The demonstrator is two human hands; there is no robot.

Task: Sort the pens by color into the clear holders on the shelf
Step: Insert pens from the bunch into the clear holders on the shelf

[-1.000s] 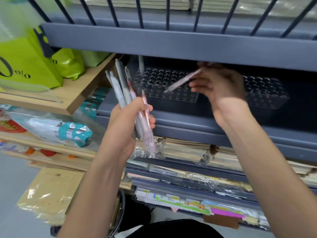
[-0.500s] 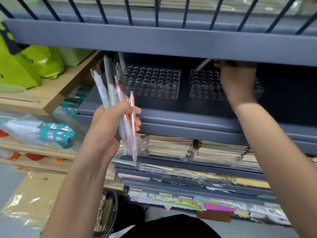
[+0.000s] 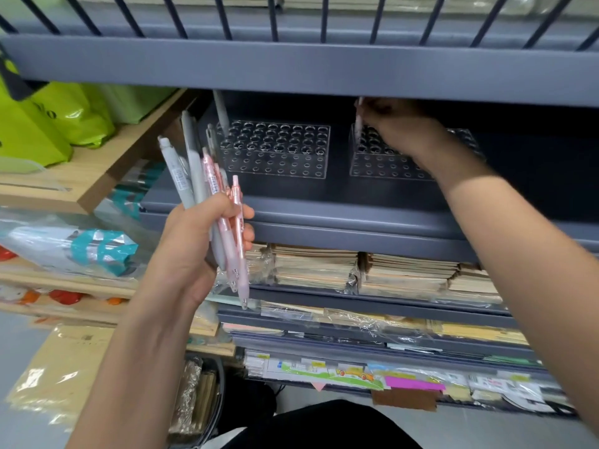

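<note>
The left grip (image 3: 201, 251) curls round a bundle of grey and pink pens (image 3: 194, 170), held in front of the shelf (image 3: 324, 209). The right grip (image 3: 402, 131) pinches a pale pen (image 3: 358, 124) standing in a back-left hole of the right holder (image 3: 382, 163). The left holder (image 3: 275, 157) has one grey pen (image 3: 221, 113) upright in its back-left corner.

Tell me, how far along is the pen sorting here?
Barely begun. Done: one grey pen stands in the left holder. In hand: the right hand pinches a pink pen over the back-left corner of the right holder. Left: the left hand grips a bundle of grey and pink pens, and nearly every hole in both holders is empty.
</note>
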